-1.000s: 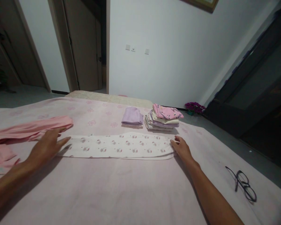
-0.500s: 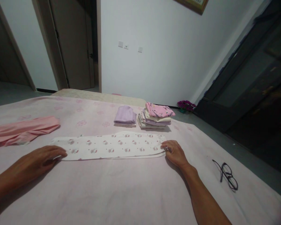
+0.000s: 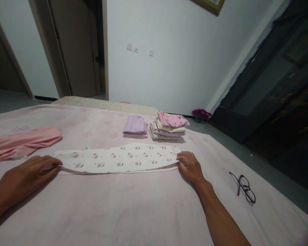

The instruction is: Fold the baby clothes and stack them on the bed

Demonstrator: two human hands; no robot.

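Already folded, toward the far edge of the pink sheet (image 3: 118, 212): lilac ribbed pile (image 3: 135, 125), taller mixed stack (image 3: 170, 125). In progress, mid-sheet: white cartoon-print garment (image 3: 118, 159) (a long flat strip, seemingly part-folded), ends pinched by left hand (image 3: 33, 172) and right hand (image 3: 191, 167). Loose, left edge: salmon-pink garment (image 3: 28, 140).

Black glasses (image 3: 246, 188) being supported by a pale pink cloth (image 3: 118, 212), purple flowers (image 3: 201, 114) being backed by a white wall (image 3: 169, 71), a picture frame (image 3: 207, 8) being cut off above
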